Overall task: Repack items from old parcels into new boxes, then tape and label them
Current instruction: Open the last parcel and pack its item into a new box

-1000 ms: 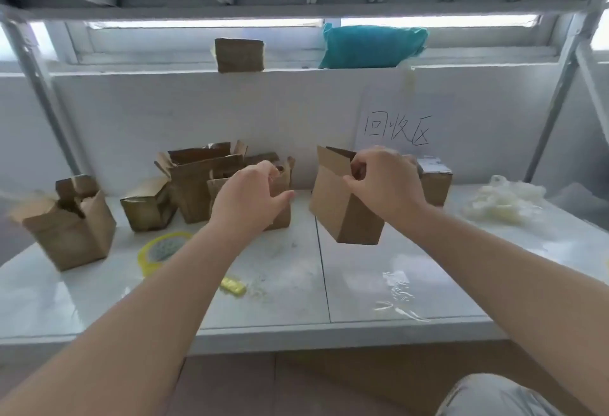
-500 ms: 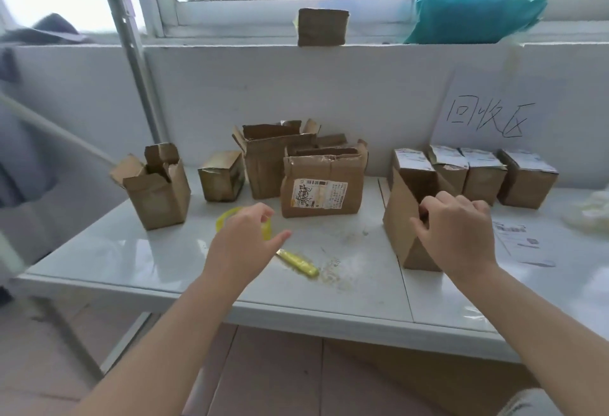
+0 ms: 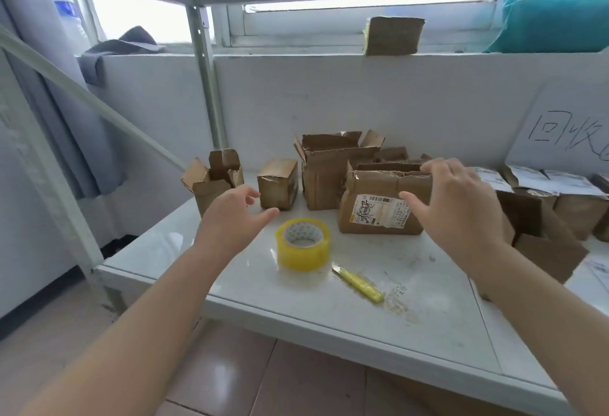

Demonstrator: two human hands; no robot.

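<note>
Nearest: tiled floor (image 3: 263,382), then the front edge of the white table (image 3: 329,323). Front centre on the table is a yellow tape roll (image 3: 303,246), lying flat w/ hole up. Just R of it, not touching, lies a yellow cutter (image 3: 359,283) w/ cardboard crumbs beside it.

L hand (image 3: 230,217) hovers over the table just L of the tape. Its fingers are spread & relaxed, holding nothing, tips toward a small shut box (image 3: 278,183). R hand (image 3: 461,211) is also wide and empty. Its fingers are over the top edge of a torn labelled parcel (image 3: 379,208), thumb in front of the label; can't tell if it touches. Behind the R forearm a plain brown box (image 3: 550,250) sits tipped on the table.

Further back, L to R: an open box (image 3: 211,181) w/ flaps up, the small shut box, and a taller torn box (image 3: 326,175) right behind the labelled parcel. Far R, a row of white-labelled boxes (image 3: 573,198) stands by the wall under a paper sign (image 3: 566,132) w/ handwritten characters.

On the ledge above: grey cloth (image 3: 122,49), a cardboard box (image 3: 392,34), teal bag (image 3: 557,23). A metal shelf frame (image 3: 204,86) runs overhead & at L.
</note>
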